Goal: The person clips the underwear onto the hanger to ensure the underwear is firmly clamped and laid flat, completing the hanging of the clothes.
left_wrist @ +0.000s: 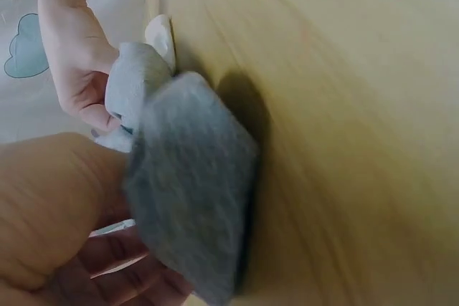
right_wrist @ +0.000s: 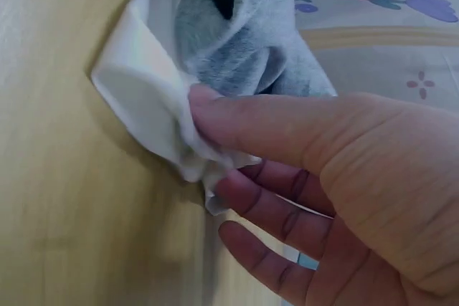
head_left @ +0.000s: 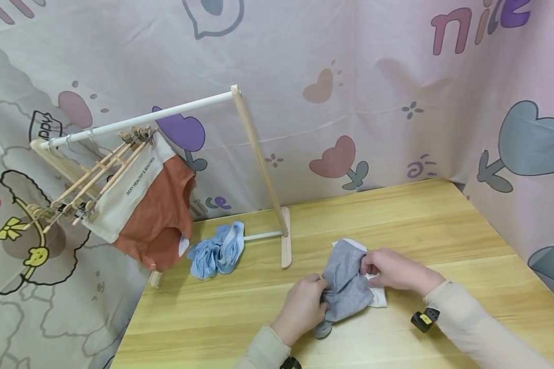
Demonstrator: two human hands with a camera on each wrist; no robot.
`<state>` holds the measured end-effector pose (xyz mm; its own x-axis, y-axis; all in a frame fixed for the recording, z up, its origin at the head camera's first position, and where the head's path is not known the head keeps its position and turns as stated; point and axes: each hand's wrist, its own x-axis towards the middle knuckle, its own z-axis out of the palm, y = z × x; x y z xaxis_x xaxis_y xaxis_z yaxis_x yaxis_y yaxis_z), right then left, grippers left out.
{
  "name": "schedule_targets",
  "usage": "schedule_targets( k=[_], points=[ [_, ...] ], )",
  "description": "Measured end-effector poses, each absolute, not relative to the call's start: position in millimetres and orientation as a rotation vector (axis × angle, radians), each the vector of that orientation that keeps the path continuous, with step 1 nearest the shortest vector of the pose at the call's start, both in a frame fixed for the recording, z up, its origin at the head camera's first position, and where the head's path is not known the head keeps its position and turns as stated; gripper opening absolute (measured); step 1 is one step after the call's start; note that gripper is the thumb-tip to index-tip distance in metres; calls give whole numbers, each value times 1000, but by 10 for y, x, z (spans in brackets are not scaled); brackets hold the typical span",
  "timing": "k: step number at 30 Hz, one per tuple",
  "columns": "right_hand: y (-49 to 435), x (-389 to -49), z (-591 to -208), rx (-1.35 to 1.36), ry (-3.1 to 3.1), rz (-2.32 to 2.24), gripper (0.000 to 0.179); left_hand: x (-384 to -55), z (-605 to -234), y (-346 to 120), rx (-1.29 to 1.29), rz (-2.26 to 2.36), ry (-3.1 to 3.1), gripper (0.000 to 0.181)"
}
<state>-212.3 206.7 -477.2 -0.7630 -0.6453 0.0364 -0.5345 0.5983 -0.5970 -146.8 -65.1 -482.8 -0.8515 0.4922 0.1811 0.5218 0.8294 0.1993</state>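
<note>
Both hands hold a pair of bunched grey underpants (head_left: 348,284) with a white band, low over the wooden table. My left hand (head_left: 301,307) grips the grey cloth at its left side; a grey flap (left_wrist: 193,184) hides part of the fingers in the left wrist view. At the opposite side my right hand (head_left: 394,270) pinches the white band (right_wrist: 147,80) between thumb and fingertips. The thumb (right_wrist: 265,123) lies on the band in the right wrist view. Folds hide the rest of the underpants' shape.
A wood-and-white drying rack (head_left: 260,159) stands at the left. On it, orange underpants (head_left: 159,215) with a white waistband hang from clip hangers (head_left: 103,171). Crumpled light-blue cloth (head_left: 217,251) lies by the rack's foot. A patterned curtain (head_left: 388,118) borders the wooden table (head_left: 203,323).
</note>
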Motion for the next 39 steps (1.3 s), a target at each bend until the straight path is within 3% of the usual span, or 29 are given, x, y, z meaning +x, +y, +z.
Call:
schedule_targets(
  k=[7,15,22,29,39],
  points=[
    [2132,-2161,-4807,-966,2610,-946,24,-1503,-4891,-709,-745,-557,-2871,24],
    [2277,-2186,-4764,-910,2544,-1014,17,-1534,-4825,-873,-603,-926,-2837,30],
    [2339,-2219,-4679,-873,2542,-1022,12,-1565,-4678,-1022,-436,-1184,-2772,24],
    [2367,-2255,-4532,-839,2607,-1029,12,-1574,-4564,-1120,-307,-1199,-2745,22],
    [2378,-2237,-4596,-876,2623,-1025,12,-1630,-4669,-1174,-352,-1041,-2740,21]
  ],
)
